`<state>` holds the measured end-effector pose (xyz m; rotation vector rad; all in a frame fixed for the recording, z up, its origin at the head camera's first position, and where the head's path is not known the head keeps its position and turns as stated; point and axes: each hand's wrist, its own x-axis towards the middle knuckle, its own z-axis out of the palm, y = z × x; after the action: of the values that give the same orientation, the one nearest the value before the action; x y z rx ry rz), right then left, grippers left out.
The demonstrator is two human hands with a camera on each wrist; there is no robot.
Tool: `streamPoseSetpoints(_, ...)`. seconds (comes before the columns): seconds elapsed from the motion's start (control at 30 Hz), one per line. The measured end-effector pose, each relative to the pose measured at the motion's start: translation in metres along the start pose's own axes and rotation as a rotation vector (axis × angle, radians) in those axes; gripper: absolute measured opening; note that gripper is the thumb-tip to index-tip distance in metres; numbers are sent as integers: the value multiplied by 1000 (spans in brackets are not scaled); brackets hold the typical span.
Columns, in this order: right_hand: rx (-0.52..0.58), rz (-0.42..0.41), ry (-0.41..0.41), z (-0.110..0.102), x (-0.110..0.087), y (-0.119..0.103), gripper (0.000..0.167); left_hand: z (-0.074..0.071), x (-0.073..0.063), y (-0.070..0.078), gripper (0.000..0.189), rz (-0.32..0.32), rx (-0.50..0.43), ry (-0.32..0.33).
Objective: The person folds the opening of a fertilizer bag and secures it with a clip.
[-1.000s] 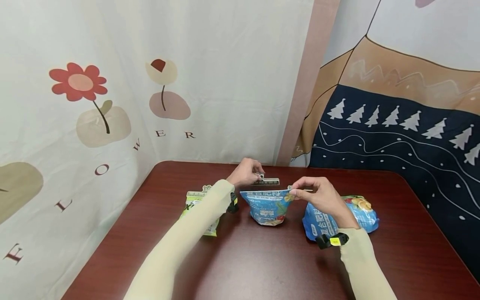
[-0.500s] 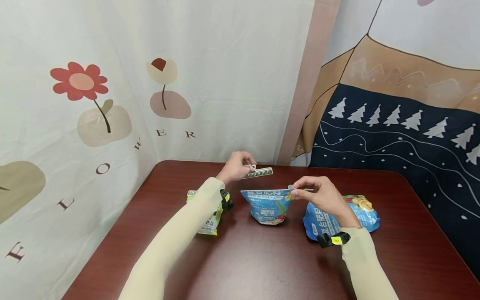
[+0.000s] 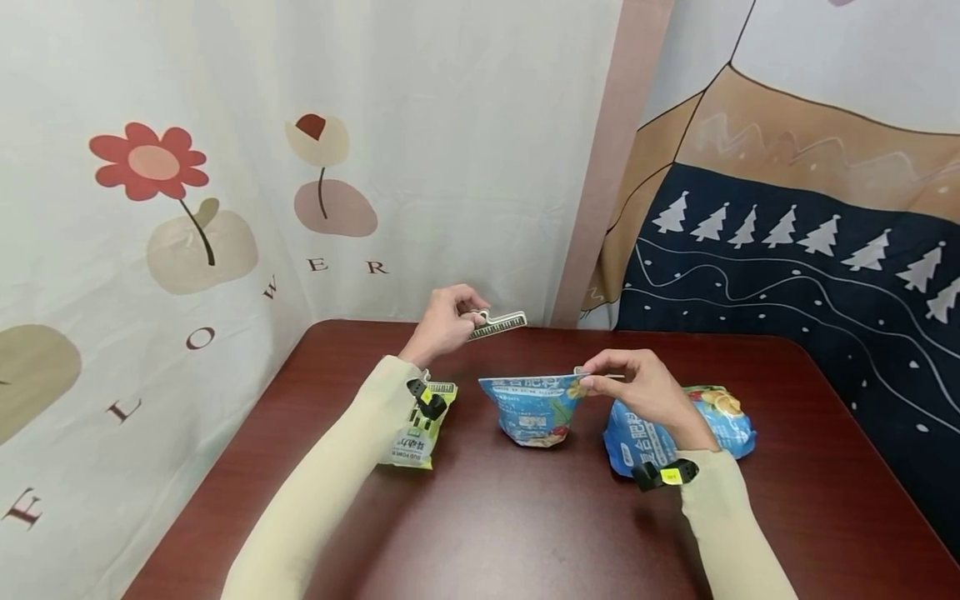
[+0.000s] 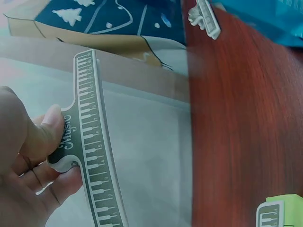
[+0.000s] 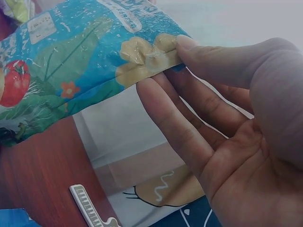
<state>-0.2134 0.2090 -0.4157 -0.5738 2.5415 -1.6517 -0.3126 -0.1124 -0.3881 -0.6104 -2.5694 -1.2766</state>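
Nearest on the table point(image 3: 570, 533), the green bag point(image 3: 411, 446) lies at the left, with the fitted clip point(image 3: 442, 387) along its top end; at the right is the lying bag point(image 3: 633, 442), a blue one. Between these two is the upright bag point(image 3: 531, 412), also blue. The right hand point(image 3: 647, 387) pinches the right corner of its top edge between thumb and fingers. Beyond it, the loose clip point(image 4: 208, 19) lies on the table. Farther back, the left hand point(image 3: 442, 323) grips the held clip point(image 4: 90, 127) by its handle, above the table and apart from every bag.

The step in hand seems to be making this clip ready for the upright bag. The next move probably calls for turning the clip towards the top edge, pressing its handle, and setting it across, while the corner is held firmly.
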Motion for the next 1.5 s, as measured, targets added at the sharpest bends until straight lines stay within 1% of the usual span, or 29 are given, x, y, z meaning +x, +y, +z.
streamPoseSetpoints(0.13, 0, 5, 0, -1, 0, 0, 20, -4, -6, 7, 20, 46, 21, 22)
streamPoseSetpoints(0.27, 5, 5, -2, -2, 0, 1, 18, -6, -14, 15, 21, 70, 43, 26)
streamPoseSetpoints(0.47, 9, 10, -6, 0, 0, 1, 21, -8, -29, 27, 23, 109, 63, 17)
streamPoseSetpoints(0.77, 8, 26, -2, 0, 1, 0, 24, -10, -44, 46, 27, 157, 53, 9)
streamPoseSetpoints(0.93, 4, 38, 0, -1, 1, 0, 25, -8, -51, 54, 33, 193, 34, -19)
streamPoseSetpoints(1.03, 6, 43, -1, -1, 1, 0, 25, -5, -55, 58, 34, 209, 37, -31)
streamPoseSetpoints(1.27, -2, 48, 2, -1, 1, -1, 25, 0, -64, 67, 32, 240, 92, -16)
streamPoseSetpoints(1.5, 4, 56, 5, 0, 1, 0, 25, 5, -71, 75, 29, 266, 134, -21)
